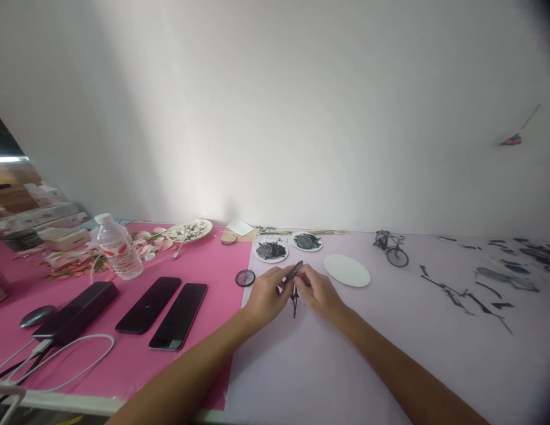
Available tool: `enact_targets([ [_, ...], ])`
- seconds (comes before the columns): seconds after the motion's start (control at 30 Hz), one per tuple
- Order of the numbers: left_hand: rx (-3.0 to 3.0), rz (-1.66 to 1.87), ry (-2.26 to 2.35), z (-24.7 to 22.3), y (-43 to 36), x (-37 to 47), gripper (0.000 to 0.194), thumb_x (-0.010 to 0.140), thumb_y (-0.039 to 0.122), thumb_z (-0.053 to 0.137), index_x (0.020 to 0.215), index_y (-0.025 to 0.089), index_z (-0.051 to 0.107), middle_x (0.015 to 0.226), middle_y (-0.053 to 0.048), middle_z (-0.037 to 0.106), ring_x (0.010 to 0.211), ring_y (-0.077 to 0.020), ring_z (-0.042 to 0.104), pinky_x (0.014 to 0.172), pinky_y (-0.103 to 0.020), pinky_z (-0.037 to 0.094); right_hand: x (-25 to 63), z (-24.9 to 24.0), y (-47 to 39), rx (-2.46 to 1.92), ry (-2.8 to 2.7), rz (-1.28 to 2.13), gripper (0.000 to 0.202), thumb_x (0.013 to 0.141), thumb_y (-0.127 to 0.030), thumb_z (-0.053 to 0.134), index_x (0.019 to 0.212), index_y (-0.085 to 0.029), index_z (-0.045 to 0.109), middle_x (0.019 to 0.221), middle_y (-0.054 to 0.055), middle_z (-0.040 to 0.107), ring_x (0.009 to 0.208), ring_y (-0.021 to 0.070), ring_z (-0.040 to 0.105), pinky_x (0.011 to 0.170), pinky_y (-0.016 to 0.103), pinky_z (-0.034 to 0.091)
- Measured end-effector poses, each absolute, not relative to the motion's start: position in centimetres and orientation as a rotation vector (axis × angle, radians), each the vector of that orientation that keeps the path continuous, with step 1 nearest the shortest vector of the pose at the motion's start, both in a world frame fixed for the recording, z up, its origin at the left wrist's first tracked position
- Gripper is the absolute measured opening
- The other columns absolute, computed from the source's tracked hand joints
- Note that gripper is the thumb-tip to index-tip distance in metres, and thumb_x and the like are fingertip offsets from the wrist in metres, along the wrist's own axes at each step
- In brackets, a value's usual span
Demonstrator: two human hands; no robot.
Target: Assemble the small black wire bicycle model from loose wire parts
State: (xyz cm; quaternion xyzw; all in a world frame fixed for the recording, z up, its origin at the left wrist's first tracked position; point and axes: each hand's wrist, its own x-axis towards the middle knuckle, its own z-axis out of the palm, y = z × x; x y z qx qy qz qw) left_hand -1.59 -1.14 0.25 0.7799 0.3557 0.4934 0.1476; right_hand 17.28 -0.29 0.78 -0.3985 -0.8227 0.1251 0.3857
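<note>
Over the pale sheet, my left hand (269, 297) and my right hand (319, 290) meet, fingers closed in a pinch. Between their fingertips is a small black model wheel (295, 270), seen nearly edge-on. A thin black bicycle-frame piece (295, 302) hangs below it between the hands; whether it is joined to the wheel is hidden by my fingers. Left of my left hand lies a loose black spoked wheel (245, 278). Beyond my hands are two small white plates with dark wheels and parts (270, 251) (307, 241). A white oval plate (347, 270) lies beside my right hand.
A model bicycle (391, 248) stands at the back right, with black parts (461, 295) scattered farther right. On the pink cover (204, 366) to the left are two phones (148, 305) (178, 317), a black power strip (77, 313), cables, a water bottle (119, 248) and petals.
</note>
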Motion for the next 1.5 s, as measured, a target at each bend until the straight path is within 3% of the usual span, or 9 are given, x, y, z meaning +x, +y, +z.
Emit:
enact_targets([
  [0.2,2.234,1.429,1.018,0.1,-1.2,-1.5,0.037,0.098,0.026,0.056,0.134,0.023,0.063,0.089,-0.004,0.068,0.065,-0.0096,0.062,0.061,-0.021,0.054,17.3,0.6,-0.1,-0.998,-2.093,0.257,0.014,0.103,-0.032,0.044,0.097,-0.024,0.054,0.073,-0.001,0.059,0.061,0.0155,0.054,0.059,0.025,0.041],
  [0.57,2.320,1.422,1.048,-0.4,-1.0,-1.5,0.039,0.099,0.025,0.055,0.138,0.024,0.058,0.088,-0.002,0.066,0.065,-0.0092,0.062,0.061,-0.021,0.053,17.0,0.5,-0.2,-1.025,-2.052,0.184,0.024,0.102,-0.030,0.042,0.079,-0.023,0.046,0.066,-0.003,0.052,0.058,0.0135,0.047,0.058,0.025,0.035],
  [0.8,2.378,1.387,1.094,-0.7,-1.0,-1.5,0.042,0.097,0.025,0.056,0.140,0.025,0.056,0.091,-0.003,0.069,0.066,-0.0099,0.064,0.062,-0.022,0.054,16.4,0.1,0.1,-1.085,-1.921,0.305,0.036,0.104,-0.038,0.037,0.071,-0.023,0.042,0.060,-0.003,0.046,0.055,0.0141,0.044,0.055,0.026,0.033],
  [0.93,2.358,1.393,1.117,-0.4,-1.3,-1.4,0.039,0.096,0.024,0.057,0.135,0.024,0.059,0.091,-0.003,0.070,0.067,-0.0100,0.066,0.061,-0.021,0.054,16.7,0.4,-0.1,-1.046,-1.961,0.396,0.034,0.105,-0.038,0.035,0.076,-0.023,0.045,0.063,-0.003,0.050,0.057,0.0147,0.047,0.057,0.026,0.036],
  [1.13,2.353,1.408,1.160,-0.3,-1.4,-1.3,0.039,0.094,0.023,0.058,0.132,0.025,0.062,0.090,-0.002,0.070,0.066,-0.0100,0.066,0.060,-0.021,0.052,17.2,1.3,-0.4,-1.026,-2.096,0.274,0.017,0.098,-0.030,0.049,0.085,-0.022,0.057,0.068,-0.002,0.058,0.059,0.0139,0.049,0.058,0.025,0.037],
  [1.5,2.400,1.385,1.152,-0.5,-1.3,-1.3,0.039,0.095,0.022,0.056,0.133,0.024,0.061,0.088,-0.002,0.068,0.070,-0.0110,0.065,0.061,-0.020,0.055,16.9,0.9,-0.2,-1.035,-2.036,0.390,0.034,0.101,-0.037,0.043,0.076,-0.020,0.058,0.065,0.000,0.059,0.058,0.0146,0.048,0.057,0.026,0.038],
])
